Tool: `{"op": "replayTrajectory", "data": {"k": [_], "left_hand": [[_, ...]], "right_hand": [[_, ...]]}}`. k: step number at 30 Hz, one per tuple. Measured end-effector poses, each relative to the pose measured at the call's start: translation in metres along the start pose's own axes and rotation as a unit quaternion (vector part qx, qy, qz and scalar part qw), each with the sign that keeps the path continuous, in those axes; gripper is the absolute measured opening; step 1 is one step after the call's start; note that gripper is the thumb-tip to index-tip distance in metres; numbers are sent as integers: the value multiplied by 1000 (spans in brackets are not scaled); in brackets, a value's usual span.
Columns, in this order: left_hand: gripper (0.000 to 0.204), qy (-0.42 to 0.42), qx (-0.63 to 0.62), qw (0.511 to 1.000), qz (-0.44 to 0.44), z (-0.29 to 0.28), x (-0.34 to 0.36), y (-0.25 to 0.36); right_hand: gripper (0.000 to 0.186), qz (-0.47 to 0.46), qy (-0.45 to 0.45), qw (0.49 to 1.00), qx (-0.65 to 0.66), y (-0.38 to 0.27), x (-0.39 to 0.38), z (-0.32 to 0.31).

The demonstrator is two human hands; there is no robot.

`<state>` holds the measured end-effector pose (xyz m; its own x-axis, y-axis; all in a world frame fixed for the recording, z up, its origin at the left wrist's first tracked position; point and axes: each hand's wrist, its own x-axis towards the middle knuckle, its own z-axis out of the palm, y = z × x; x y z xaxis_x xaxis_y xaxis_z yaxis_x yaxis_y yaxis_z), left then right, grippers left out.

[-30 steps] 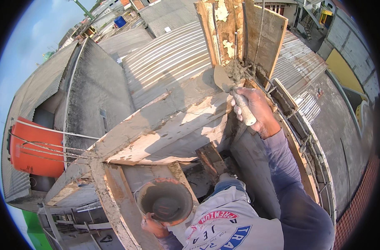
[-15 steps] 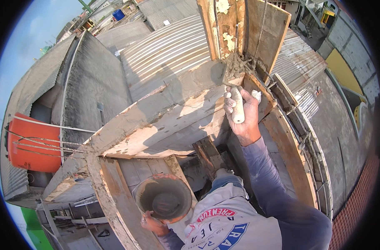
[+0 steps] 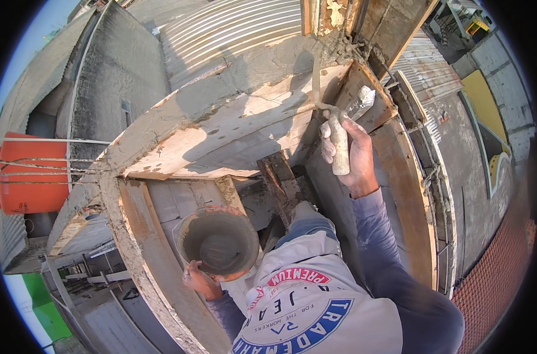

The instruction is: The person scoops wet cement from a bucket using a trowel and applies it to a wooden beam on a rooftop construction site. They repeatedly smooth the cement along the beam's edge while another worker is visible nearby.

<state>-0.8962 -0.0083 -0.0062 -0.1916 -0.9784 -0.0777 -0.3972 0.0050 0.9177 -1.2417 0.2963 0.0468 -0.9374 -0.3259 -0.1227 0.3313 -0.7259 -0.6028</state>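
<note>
My right hand (image 3: 360, 156) is closed round the pale, mortar-smeared handle of a trowel (image 3: 341, 147). The blade shows as a thin grey strip pointing away from me, its far end near the wet mortar (image 3: 337, 52) at the foot of the column formwork. Whether the blade touches that mortar I cannot tell. Low on the left, my left hand (image 3: 202, 282) grips the near rim of a dark bucket (image 3: 242, 227), tilted so that its inside faces up at me. Grey residue coats the bucket's walls, with a darker patch at the bottom.
A mortar-topped beam (image 3: 203, 88) with plank sides curves across ahead. Another beam (image 3: 127, 236) runs along the left. Wooden boards (image 3: 398, 35) form the column at the far right, with rebar beside them. An orange tank (image 3: 33, 177) stands left; corrugated roofing (image 3: 233, 29) lies beyond.
My right hand has drawn the trowel back from the column's foot, so more of its blade shows. My left hand still holds the bucket. The whole view has shifted.
</note>
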Motion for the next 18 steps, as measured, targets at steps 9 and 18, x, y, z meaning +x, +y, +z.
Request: {"op": "replayTrajectory", "data": {"k": [9, 18], "left_hand": [[18, -29, 33, 989, -140, -8, 6, -124], [20, 29, -37, 931, -361, -60, -43, -225]], "right_hand": [[35, 139, 97, 643, -747, 62, -104, -150], [26, 301, 162, 578, -741, 103, -204, -254]]}}
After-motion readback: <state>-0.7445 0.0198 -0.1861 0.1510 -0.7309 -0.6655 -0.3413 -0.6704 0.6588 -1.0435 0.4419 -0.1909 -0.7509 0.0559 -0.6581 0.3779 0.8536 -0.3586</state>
